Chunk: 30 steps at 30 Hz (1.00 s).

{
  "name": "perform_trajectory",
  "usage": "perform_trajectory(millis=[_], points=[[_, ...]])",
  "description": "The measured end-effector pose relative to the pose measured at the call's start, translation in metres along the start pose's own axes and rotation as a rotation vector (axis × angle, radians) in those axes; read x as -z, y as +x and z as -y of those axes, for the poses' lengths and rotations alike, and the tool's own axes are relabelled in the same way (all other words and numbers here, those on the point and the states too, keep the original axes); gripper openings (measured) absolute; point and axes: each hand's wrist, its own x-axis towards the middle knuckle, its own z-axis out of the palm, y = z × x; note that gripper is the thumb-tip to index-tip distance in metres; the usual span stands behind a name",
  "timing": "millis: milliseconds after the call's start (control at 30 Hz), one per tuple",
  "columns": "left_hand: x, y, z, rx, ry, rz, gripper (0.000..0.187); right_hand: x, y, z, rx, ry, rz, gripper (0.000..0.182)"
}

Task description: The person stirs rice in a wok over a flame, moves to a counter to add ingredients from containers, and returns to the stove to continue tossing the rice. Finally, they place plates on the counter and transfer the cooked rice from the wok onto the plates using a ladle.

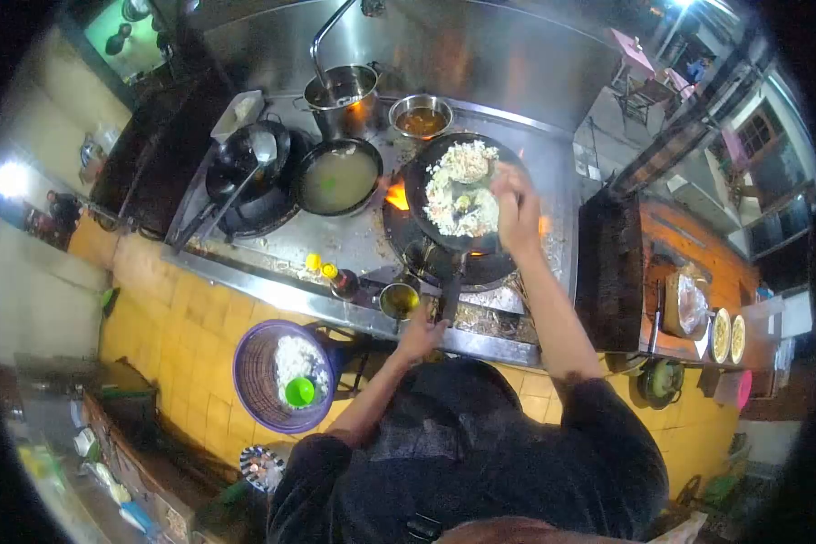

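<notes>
A dark wok of rice mixed with small bits is tilted over a burner, with orange flame at its left side. My left hand is closed around the end of the wok's dark handle. Above the right side of the wok, my right hand has its fingers drawn together, slightly blurred. What it holds, if anything, is hidden. A small metal cup of yellowish oil stands just beyond my left hand, beside a dark bottle with a yellow cap.
A pan of cloudy liquid, a black wok with a ladle, a tall pot and a steel bowl of brown liquid occupy the stove. Below left stands a purple basket with rice and a green cup. A wooden table is right.
</notes>
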Motion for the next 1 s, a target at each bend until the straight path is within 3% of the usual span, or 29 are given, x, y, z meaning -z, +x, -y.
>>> perform_trajectory(millis=[67,100,133,167,233,267,300,333,367,400,433,467,500,600,700,767,800,833,867,900,1000], points=[[-0.012,0.016,0.020,0.065,-0.022,0.015,0.043,0.021,-0.043,0.043,-0.804,0.186,0.112,0.040],[-0.031,0.036,0.064,0.227,-0.129,0.249,0.038,0.036,-0.067,0.029,-1.141,0.617,0.200,0.057],[-0.045,0.051,0.087,0.388,-0.238,0.486,0.033,0.031,-0.067,0.075,-1.258,0.698,0.014,0.060],[-0.051,0.062,0.087,0.381,-0.248,0.489,0.033,0.038,-0.086,0.040,-1.394,0.862,0.011,0.057],[-0.058,0.071,0.085,0.804,-0.860,0.619,0.023,0.046,-0.113,-0.025,-1.517,0.764,0.103,0.056],[-0.058,0.071,0.077,0.851,-0.932,0.647,0.022,0.054,-0.129,-0.022,-1.540,0.766,0.076,0.056],[-0.058,0.078,0.065,0.876,-1.004,0.668,0.021,0.058,-0.134,-0.022,-1.303,0.172,0.367,0.052],[-0.071,0.078,0.074,0.859,-0.954,0.545,0.020,0.061,-0.130,-0.024,-0.978,-0.402,0.616,0.048],[-0.051,0.060,-0.022,0.787,-0.399,0.103,0.014,0.079,-0.118,-0.021,-0.888,-0.551,0.808,0.051],[-0.069,0.058,-0.020,0.852,-0.682,0.145,0.011,0.103,-0.110,-0.014,-0.793,-0.689,0.998,0.054],[-0.078,0.058,-0.013,0.908,-0.963,0.187,0.008,0.124,-0.113,-0.007,-0.467,-0.870,0.948,0.056],[-0.052,0.052,-0.056,0.899,-1.267,0.315,0.009,0.130,-0.083,0.052,-0.557,-1.026,1.105,0.059],[-0.019,0.044,-0.112,0.882,-1.572,0.445,0.010,0.134,-0.072,0.078,-0.569,-1.016,1.098,0.059],[0.023,0.041,-0.142,0.948,-1.505,0.559,0.010,0.139,-0.058,0.119,-0.415,-1.199,1.178,0.057],[0.003,0.059,-0.039,0.895,-1.507,0.612,0.007,0.138,-0.071,0.131,-0.362,-1.136,1.196,0.055],[-0.011,0.025,-0.036,0.693,-0.978,0.449,0.009,0.137,-0.086,0.117,-0.342,-1.183,1.130,0.050],[-0.023,0.014,-0.048,0.967,-1.001,0.349,0.012,0.134,-0.090,0.113,-0.407,-1.204,1.114,0.046],[-0.011,-0.010,-0.078,0.734,-0.971,0.468,0.014,0.132,-0.094,0.109,-0.403,-1.208,1.099,0.046],[-0.003,-0.022,-0.098,0.739,-1.057,0.592,0.015,0.131,-0.100,0.106,-0.448,-1.170,1.082,0.046],[0.005,-0.024,-0.118,0.947,-1.125,0.601,0.015,0.130,-0.100,0.103,-0.489,-1.134,1.059,0.045],[0.009,0.019,-0.096,0.541,-0.940,0.616,0.015,0.128,-0.114,0.095,-0.479,-1.136,1.050,0.049]])
